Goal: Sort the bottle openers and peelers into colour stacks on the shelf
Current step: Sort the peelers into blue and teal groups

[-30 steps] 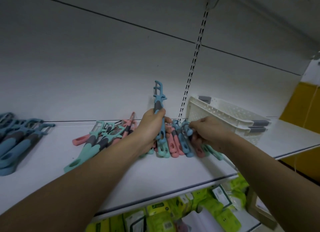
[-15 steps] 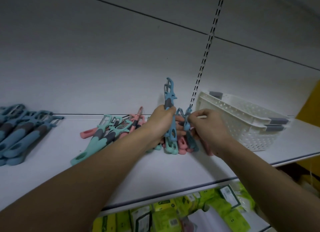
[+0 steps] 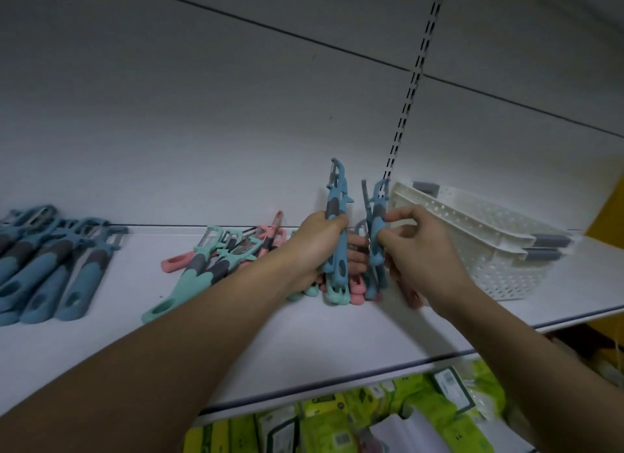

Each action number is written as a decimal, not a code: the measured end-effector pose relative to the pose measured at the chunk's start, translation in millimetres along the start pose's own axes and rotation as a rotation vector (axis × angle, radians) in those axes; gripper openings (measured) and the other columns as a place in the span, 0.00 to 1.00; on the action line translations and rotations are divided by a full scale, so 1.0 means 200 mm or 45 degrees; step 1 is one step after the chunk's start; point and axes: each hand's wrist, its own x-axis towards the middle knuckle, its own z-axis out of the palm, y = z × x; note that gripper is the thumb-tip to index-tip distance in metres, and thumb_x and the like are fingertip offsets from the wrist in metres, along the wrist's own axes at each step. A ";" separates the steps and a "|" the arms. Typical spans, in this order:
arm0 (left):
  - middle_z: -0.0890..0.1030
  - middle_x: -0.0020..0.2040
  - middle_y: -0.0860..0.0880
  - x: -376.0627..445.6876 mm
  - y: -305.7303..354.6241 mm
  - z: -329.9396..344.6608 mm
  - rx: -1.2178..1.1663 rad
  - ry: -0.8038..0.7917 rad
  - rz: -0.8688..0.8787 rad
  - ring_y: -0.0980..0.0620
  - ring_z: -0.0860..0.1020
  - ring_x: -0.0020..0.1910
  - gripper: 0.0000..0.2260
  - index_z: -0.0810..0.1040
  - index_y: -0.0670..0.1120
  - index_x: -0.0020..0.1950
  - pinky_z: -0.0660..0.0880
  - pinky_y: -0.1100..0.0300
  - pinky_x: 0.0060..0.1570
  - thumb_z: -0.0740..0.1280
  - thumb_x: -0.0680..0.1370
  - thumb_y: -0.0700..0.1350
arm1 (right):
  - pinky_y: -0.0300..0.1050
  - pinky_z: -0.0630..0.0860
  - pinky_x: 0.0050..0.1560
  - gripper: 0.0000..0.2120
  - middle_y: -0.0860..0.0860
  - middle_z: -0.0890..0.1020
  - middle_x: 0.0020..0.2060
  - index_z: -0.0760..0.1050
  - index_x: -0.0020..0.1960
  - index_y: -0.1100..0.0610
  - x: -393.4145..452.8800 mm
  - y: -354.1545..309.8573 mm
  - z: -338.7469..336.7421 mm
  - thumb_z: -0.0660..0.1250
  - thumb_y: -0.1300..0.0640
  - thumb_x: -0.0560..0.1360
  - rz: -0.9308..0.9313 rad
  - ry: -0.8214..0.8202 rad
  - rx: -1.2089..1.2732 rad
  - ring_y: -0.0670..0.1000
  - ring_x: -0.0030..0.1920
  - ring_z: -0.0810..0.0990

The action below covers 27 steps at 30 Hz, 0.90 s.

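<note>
Head view: both forearms are stretched forward over the white shelf (image 3: 304, 344). One blue peeler (image 3: 336, 223) is gripped upright in the left hand (image 3: 317, 246), fingers wrapped round its grey-and-blue handle. Just beside it, a second blue peeler (image 3: 376, 229) is pinched between thumb and fingers of the right hand (image 3: 418, 250). Beneath both, a mixed heap of teal and pink tools (image 3: 216, 260) is spread. A blue stack (image 3: 50, 263) is laid far left, a white basket (image 3: 479, 236) right.

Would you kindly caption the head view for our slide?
Left hand and right hand each hold blue peelers upright above the mixed pile on the shelf.
</note>
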 end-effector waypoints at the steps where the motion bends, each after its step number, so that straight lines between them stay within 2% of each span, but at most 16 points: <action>1: 0.84 0.48 0.39 0.00 0.00 0.00 0.002 -0.011 0.011 0.44 0.84 0.40 0.14 0.71 0.36 0.62 0.83 0.53 0.38 0.55 0.85 0.46 | 0.45 0.74 0.31 0.08 0.55 0.81 0.36 0.73 0.54 0.53 0.00 -0.01 0.00 0.66 0.61 0.77 -0.037 -0.021 -0.035 0.47 0.30 0.77; 4: 0.83 0.55 0.39 0.00 0.00 0.00 0.001 -0.052 0.083 0.42 0.84 0.52 0.16 0.74 0.41 0.65 0.81 0.46 0.54 0.57 0.85 0.50 | 0.46 0.81 0.35 0.08 0.51 0.83 0.39 0.72 0.53 0.49 -0.03 -0.05 0.03 0.67 0.58 0.76 -0.141 -0.096 -0.145 0.45 0.34 0.82; 6: 0.83 0.55 0.39 0.00 0.00 0.00 0.017 -0.075 0.120 0.42 0.83 0.53 0.16 0.75 0.42 0.64 0.80 0.46 0.57 0.60 0.83 0.51 | 0.47 0.83 0.39 0.08 0.49 0.82 0.40 0.72 0.52 0.48 -0.04 -0.07 0.05 0.68 0.56 0.76 -0.213 -0.097 -0.203 0.45 0.37 0.83; 8: 0.85 0.52 0.41 0.01 0.00 0.00 -0.024 -0.068 0.136 0.45 0.84 0.50 0.14 0.78 0.42 0.61 0.81 0.51 0.51 0.64 0.82 0.50 | 0.44 0.82 0.42 0.07 0.47 0.81 0.41 0.73 0.54 0.49 -0.03 -0.08 0.06 0.67 0.54 0.77 -0.277 -0.099 -0.287 0.44 0.40 0.82; 9: 0.85 0.48 0.42 0.01 0.00 0.00 -0.061 -0.046 0.140 0.47 0.85 0.44 0.12 0.79 0.42 0.59 0.82 0.55 0.43 0.66 0.81 0.48 | 0.42 0.81 0.43 0.07 0.46 0.81 0.42 0.74 0.55 0.50 -0.02 -0.08 0.05 0.66 0.54 0.78 -0.304 -0.114 -0.332 0.43 0.41 0.81; 11: 0.82 0.39 0.45 0.00 0.01 -0.01 -0.123 -0.005 0.136 0.52 0.80 0.31 0.09 0.78 0.40 0.56 0.75 0.62 0.27 0.66 0.81 0.45 | 0.41 0.80 0.46 0.08 0.43 0.82 0.43 0.78 0.57 0.50 -0.01 -0.08 0.04 0.63 0.55 0.80 -0.314 -0.154 -0.324 0.41 0.43 0.81; 13: 0.78 0.31 0.48 -0.01 0.03 -0.01 -0.179 0.015 0.113 0.55 0.74 0.23 0.07 0.76 0.38 0.53 0.68 0.66 0.19 0.65 0.82 0.42 | 0.40 0.78 0.47 0.11 0.40 0.81 0.43 0.81 0.55 0.50 0.01 -0.07 0.04 0.61 0.57 0.81 -0.291 -0.101 -0.277 0.40 0.44 0.80; 16: 0.71 0.28 0.48 0.00 0.04 -0.02 -0.171 0.081 0.073 0.56 0.67 0.19 0.07 0.73 0.41 0.46 0.62 0.68 0.17 0.62 0.82 0.42 | 0.45 0.79 0.47 0.08 0.45 0.80 0.44 0.79 0.53 0.53 0.05 0.00 0.04 0.62 0.59 0.79 -0.215 0.074 -0.369 0.45 0.45 0.79; 17: 0.69 0.27 0.48 0.00 0.04 -0.02 -0.149 0.103 0.065 0.56 0.66 0.19 0.08 0.72 0.42 0.44 0.60 0.68 0.18 0.62 0.82 0.42 | 0.49 0.79 0.48 0.07 0.48 0.80 0.46 0.77 0.55 0.54 0.06 0.02 0.05 0.64 0.57 0.79 -0.153 0.064 -0.436 0.48 0.46 0.79; 20: 0.67 0.28 0.48 0.02 0.03 -0.05 -0.100 0.122 0.058 0.54 0.63 0.22 0.09 0.71 0.44 0.41 0.56 0.66 0.21 0.63 0.81 0.43 | 0.55 0.79 0.52 0.16 0.52 0.80 0.49 0.71 0.60 0.55 0.07 0.07 0.06 0.69 0.49 0.76 0.104 -0.138 -0.545 0.53 0.48 0.81; 22: 0.66 0.29 0.47 0.01 0.04 -0.05 -0.086 0.101 0.065 0.53 0.62 0.24 0.09 0.71 0.44 0.42 0.56 0.66 0.19 0.66 0.81 0.44 | 0.56 0.79 0.53 0.14 0.52 0.82 0.46 0.74 0.56 0.55 0.08 0.08 0.07 0.69 0.49 0.76 0.149 -0.186 -0.590 0.53 0.46 0.82; 24: 0.66 0.29 0.47 0.00 0.05 -0.05 -0.096 0.068 0.087 0.54 0.64 0.22 0.08 0.72 0.43 0.45 0.59 0.66 0.17 0.66 0.81 0.44 | 0.56 0.80 0.52 0.06 0.51 0.82 0.40 0.77 0.48 0.56 0.09 0.08 0.07 0.69 0.53 0.76 0.111 -0.145 -0.583 0.52 0.42 0.82; 27: 0.70 0.30 0.47 -0.01 0.06 -0.02 -0.180 0.079 0.178 0.55 0.67 0.21 0.06 0.72 0.41 0.49 0.65 0.66 0.18 0.65 0.81 0.42 | 0.56 0.81 0.48 0.04 0.52 0.82 0.38 0.77 0.44 0.55 0.09 0.06 0.06 0.68 0.56 0.77 0.099 -0.078 -0.585 0.52 0.39 0.82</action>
